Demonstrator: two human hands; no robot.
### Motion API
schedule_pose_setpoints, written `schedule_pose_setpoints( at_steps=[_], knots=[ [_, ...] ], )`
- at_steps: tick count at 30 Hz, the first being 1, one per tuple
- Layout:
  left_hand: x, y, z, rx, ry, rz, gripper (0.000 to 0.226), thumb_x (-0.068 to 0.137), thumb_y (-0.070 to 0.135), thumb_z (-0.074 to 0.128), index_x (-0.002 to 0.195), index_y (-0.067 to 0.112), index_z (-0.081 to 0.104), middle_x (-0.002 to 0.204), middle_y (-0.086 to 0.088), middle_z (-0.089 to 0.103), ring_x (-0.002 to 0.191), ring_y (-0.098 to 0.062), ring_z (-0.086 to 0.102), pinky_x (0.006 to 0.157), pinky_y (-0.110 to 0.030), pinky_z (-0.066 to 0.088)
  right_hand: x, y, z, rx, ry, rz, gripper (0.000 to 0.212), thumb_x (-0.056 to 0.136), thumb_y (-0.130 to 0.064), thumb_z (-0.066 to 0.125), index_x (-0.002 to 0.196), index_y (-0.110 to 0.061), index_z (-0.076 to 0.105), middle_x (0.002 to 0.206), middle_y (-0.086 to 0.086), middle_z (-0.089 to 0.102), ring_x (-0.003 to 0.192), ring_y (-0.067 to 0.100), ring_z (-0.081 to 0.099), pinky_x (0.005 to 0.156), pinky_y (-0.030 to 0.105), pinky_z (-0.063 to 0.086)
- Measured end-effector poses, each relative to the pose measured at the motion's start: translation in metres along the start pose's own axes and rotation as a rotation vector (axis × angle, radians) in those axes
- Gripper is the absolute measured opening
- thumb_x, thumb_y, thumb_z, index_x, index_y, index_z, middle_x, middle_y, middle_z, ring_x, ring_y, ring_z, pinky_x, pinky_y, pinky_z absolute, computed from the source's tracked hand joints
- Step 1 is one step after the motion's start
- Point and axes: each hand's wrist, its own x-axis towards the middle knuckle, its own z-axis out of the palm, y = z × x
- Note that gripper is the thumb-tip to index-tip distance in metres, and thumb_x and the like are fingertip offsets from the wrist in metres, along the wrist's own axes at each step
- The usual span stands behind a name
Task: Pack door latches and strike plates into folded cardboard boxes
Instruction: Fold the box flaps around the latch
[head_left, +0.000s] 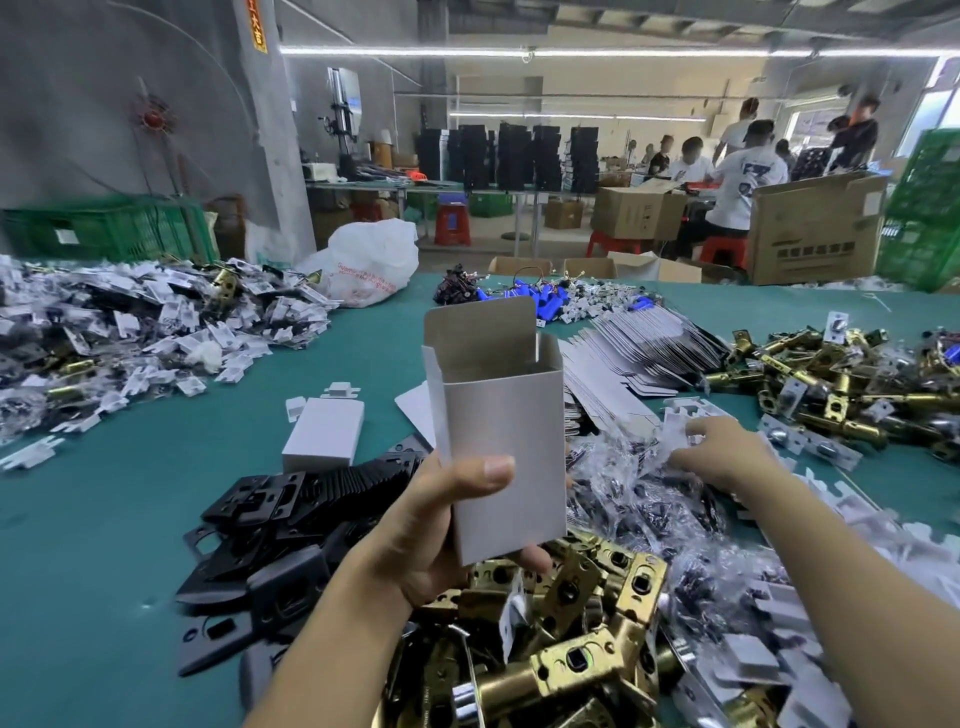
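Left hand (441, 530) grips one open box (504, 441); right hand (727, 452) pinches one bag (667, 441).

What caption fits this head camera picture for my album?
The left hand holds an open white box upright while the right hand reaches into plastic bags.

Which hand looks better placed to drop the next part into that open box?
Right hand: it is at the plastic packets, while the left hand grips the open box.
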Motion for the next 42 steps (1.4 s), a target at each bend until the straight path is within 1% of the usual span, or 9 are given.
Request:
schedule_pose_setpoints(
  at_steps=[5,14,17,21,24,27,33,36,42],
  knots=[
    [0.001,-0.004,-0.003,0.029,-0.054,0.089,0.056,0.064,0.017,0.069,0.12,0.015,0.069,0.114,-0.021,0.067,0.097,-0.035,0.068,0.064,-0.046,0.061,0.004,0.002,0.007,-0.023,0.122,-0.011,0.016,0.087,-0.012,0.066,0.1,-0.002,0.065,0.07,0.001,0.054,0.06,0.012,0.05,0.049,0.022,0.031],
    [0.001,-0.006,-0.003,0.128,-0.14,0.054,0.074,0.064,0.009,0.071,0.136,0.005,0.053,0.138,-0.032,0.05,0.113,-0.041,0.059,0.085,-0.055,0.057,-0.014,0.005,-0.011,-0.021,0.377,-0.028,0.027,0.086,-0.015,0.059,0.109,-0.001,0.061,0.108,0.02,0.062,0.087,0.034,0.057,0.074,0.043,0.053],
    [0.001,-0.007,-0.004,0.157,-0.16,0.04,0.07,0.066,0.009,0.072,0.134,0.01,0.058,0.139,-0.025,0.054,0.122,-0.042,0.056,0.089,-0.058,0.056,-0.037,-0.016,-0.031,0.385,0.44,-0.203,0.03,0.09,-0.016,0.063,0.12,-0.013,0.06,0.107,0.016,0.066,0.085,0.031,0.067,0.074,0.046,0.058],
    [0.002,-0.007,-0.003,0.123,-0.212,0.034,0.063,0.072,0.007,0.067,0.134,0.014,0.061,0.141,-0.02,0.055,0.13,-0.043,0.05,0.085,-0.055,0.057,-0.104,-0.067,-0.058,1.034,0.286,-0.764,0.043,0.087,-0.008,0.066,0.121,-0.034,0.059,0.099,0.01,0.06,0.08,0.026,0.074,0.061,0.033,0.062],
    [0.001,-0.007,-0.002,0.069,-0.215,0.027,0.06,0.073,0.006,0.063,0.133,0.017,0.062,0.139,-0.019,0.058,0.131,-0.043,0.05,0.082,-0.056,0.057,-0.145,-0.093,-0.064,0.931,0.235,-1.101,0.042,0.085,-0.01,0.065,0.122,-0.029,0.062,0.107,0.005,0.06,0.085,0.026,0.074,0.068,0.032,0.062],
    [0.001,-0.007,-0.002,0.051,-0.211,0.03,0.057,0.073,0.008,0.064,0.128,0.021,0.065,0.136,-0.018,0.061,0.13,-0.043,0.052,0.08,-0.056,0.058,-0.162,-0.102,-0.059,0.744,0.27,-1.209,0.039,0.085,-0.003,0.069,0.116,-0.025,0.063,0.111,0.006,0.065,0.088,0.021,0.073,0.079,0.029,0.06],
    [0.0,-0.008,-0.003,0.064,-0.156,-0.006,0.061,0.069,0.008,0.065,0.129,0.013,0.06,0.13,-0.027,0.061,0.127,-0.053,0.049,0.075,-0.058,0.059,-0.153,-0.1,-0.057,0.383,0.4,-1.168,0.028,0.084,-0.015,0.075,0.109,-0.023,0.07,0.097,-0.019,0.066,0.092,0.006,0.064,0.079,0.011,0.044],
    [0.0,-0.006,-0.003,0.097,-0.145,-0.03,0.068,0.069,0.01,0.064,0.135,0.005,0.05,0.133,-0.031,0.057,0.118,-0.053,0.055,0.073,-0.055,0.059,-0.147,-0.097,-0.061,0.341,0.402,-1.132,0.027,0.084,-0.02,0.075,0.109,-0.028,0.07,0.097,-0.015,0.068,0.093,0.006,0.062,0.075,0.007,0.038],
    [0.0,-0.005,-0.002,0.103,-0.159,-0.019,0.06,0.07,0.012,0.065,0.13,0.014,0.059,0.128,-0.025,0.062,0.113,-0.045,0.059,0.067,-0.05,0.061,-0.142,-0.094,-0.071,0.221,0.169,-1.053,0.025,0.084,-0.027,0.075,0.105,-0.04,0.071,0.092,-0.021,0.068,0.092,0.001,0.06,0.071,0.008,0.039]
  ],
)
